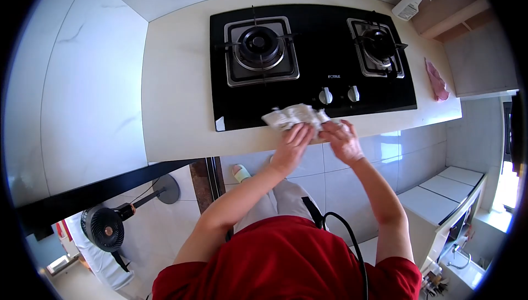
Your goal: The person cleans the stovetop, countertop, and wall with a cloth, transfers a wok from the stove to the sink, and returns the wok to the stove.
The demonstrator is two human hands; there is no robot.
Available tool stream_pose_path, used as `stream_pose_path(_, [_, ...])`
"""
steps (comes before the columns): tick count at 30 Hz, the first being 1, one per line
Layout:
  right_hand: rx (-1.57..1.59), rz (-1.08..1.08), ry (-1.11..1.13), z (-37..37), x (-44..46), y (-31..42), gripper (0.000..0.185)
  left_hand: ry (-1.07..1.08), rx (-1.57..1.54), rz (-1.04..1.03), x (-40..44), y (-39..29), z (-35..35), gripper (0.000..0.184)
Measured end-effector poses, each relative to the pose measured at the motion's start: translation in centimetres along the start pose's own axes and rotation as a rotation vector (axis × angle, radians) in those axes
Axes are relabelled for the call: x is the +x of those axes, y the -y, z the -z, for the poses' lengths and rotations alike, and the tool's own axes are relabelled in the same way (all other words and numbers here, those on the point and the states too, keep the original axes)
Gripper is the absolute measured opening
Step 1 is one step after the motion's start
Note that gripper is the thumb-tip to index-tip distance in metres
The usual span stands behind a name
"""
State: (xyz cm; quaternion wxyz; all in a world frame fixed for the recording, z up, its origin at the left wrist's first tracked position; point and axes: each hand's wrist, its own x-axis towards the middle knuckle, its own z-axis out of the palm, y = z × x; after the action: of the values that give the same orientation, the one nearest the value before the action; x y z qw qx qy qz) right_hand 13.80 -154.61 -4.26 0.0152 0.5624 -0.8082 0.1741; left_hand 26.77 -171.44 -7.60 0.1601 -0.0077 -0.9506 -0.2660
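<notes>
A crumpled white cloth (297, 115) lies over the front edge of the black gas cooktop (313, 41), below its two knobs. My left hand (297, 146) holds the lower part of the cloth, fingers pressed together on it. Just to the right, my right hand (342, 140) has its fingers closed on the cloth's right end. Both hands are over the front strip of the pale countertop (179, 91). The fingertips are partly hidden by the cloth.
Two burners with metal grates sit on the cooktop. A white spray bottle (412, 4) stands at the back right corner, and a pink cloth (436, 80) lies right of the cooktop. A black fan (104, 228) stands at the lower left.
</notes>
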Motion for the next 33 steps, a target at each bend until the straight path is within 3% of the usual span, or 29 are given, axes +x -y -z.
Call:
stream_pose_path(4, [0.033, -0.225, -0.04, 2.0, -3.7, -4.5, 0.038, -0.021, -0.084, -0.109, 4.5, -3.7, -4.1, 0.044])
stream_pose_path(8, [-0.01, -0.299, -0.089, 0.9, -3.7, -2.2, 0.044, 0.052, 0.029, -0.075, 3.6, -2.0, -3.9, 0.041])
stream_pose_path(10, [0.026, -0.28, -0.006, -0.2, -2.7, 0.1, 0.045, 0.049, -0.058, -0.059, 1.6, -0.9, -2.1, 0.041])
stream_pose_path(16, [0.107, 0.048, 0.066, -5.4, 5.9, 9.8, 0.039, -0.113, -0.008, 0.177, -7.6, 5.4, 8.1, 0.045])
stream_pose_path(24, [0.274, 0.432, 0.126, -12.6, 18.6, 23.9, 0.037, -0.266, 0.274, 0.51, -18.7, 14.7, 18.7, 0.03])
stream_pose_path(27, [0.397, 0.543, 0.144, -15.9, 24.6, 28.9, 0.036, -0.362, 0.407, 0.65, -21.0, 17.1, 21.0, 0.033])
stream_pose_path(31, [0.445, 0.582, 0.22, -19.5, 32.5, 33.0, 0.03, -0.365, 0.48, 0.836, -21.4, 20.0, 21.1, 0.052])
stream_pose_path(33, [0.372, 0.587, 0.122, -21.0, 36.3, 33.9, 0.028, -0.388, 0.457, 0.888, -19.5, 21.7, 21.3, 0.055])
